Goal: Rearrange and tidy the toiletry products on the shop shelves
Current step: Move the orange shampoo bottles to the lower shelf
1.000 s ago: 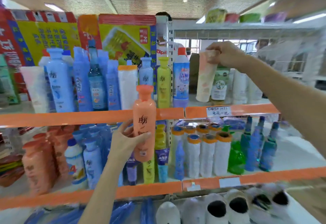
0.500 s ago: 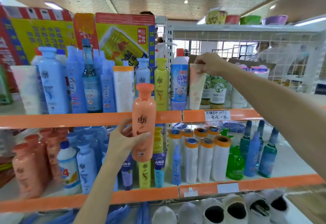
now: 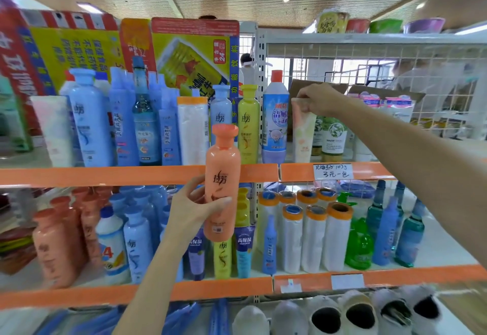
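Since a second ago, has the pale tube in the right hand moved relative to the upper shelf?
Yes. The pale tube, pinched at its top by the right hand, has come down: its base now meets the orange shelf edge beside the toilet cleaner bottle.

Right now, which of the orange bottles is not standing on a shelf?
The orange plastic bottle with the flared cap, which the left hand grips in front of the shelf edge. The other orange bottles stand together at the lower shelf's left end.

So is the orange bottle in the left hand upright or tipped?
Upright: the orange bottle stands vertical in the left hand, cap on top.
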